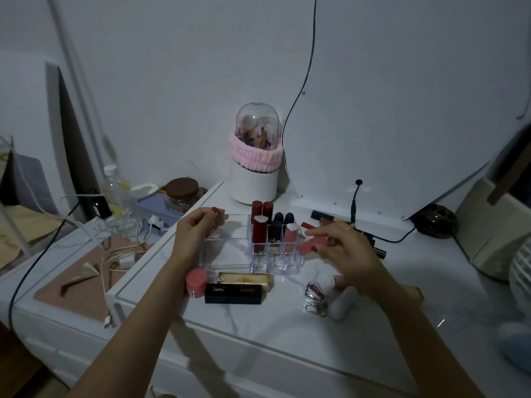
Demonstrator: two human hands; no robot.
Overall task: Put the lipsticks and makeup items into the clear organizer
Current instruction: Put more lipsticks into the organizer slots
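Observation:
The clear organizer (227,254) stands mid-table; its right slots hold dark red lipsticks (260,228), black ones (277,225) and a pink one (290,235). My left hand (198,228) hovers over the organizer's left open compartment, fingers loosely curled, nothing visible in them. My right hand (347,251) pinches a pink lipstick (309,244) just right of the organizer. In front lie a pink round jar (196,282), a black and red lipstick box (233,293) and a gold case (244,278). More lipsticks (324,216) lie behind my right hand.
A domed brush holder with a pink band (255,165) stands at the back, beside a white mirror panel (402,110) with a black cable (355,202). Silver clips (316,300) and a white tube (343,303) lie front right. Cables, a bottle and a jar crowd the lower surface on the left.

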